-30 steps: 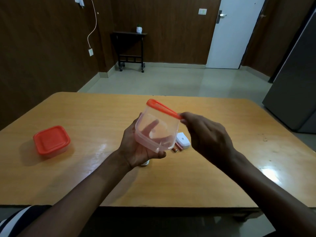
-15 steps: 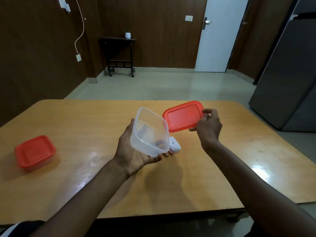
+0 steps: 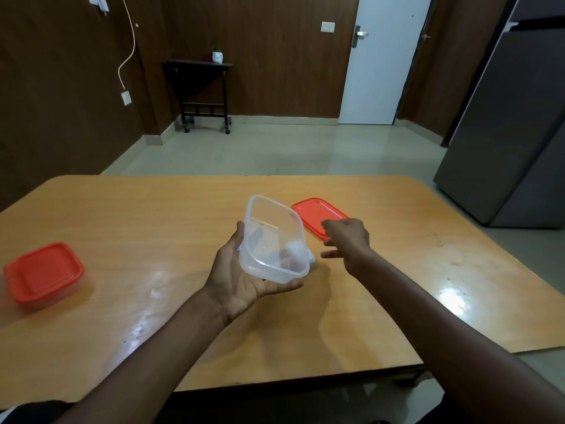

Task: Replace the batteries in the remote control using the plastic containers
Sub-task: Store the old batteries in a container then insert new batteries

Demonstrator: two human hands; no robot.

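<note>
My left hand holds a clear plastic container tilted above the middle of the wooden table, its open top facing me. Its red lid lies flat on the table just behind and right of it. My right hand hovers over the lid's near edge, fingers spread, holding nothing. A white remote control lies on the table mostly hidden behind the container; only a corner shows. A second container with a red lid stands shut at the table's left edge.
A grey refrigerator stands beyond the table's right side. A small dark side table with a white pot is against the far wall, near a white door.
My right hand pulled the red lid off the clear container, carried it right, set it on the table and let go. My left hand kept the container.
</note>
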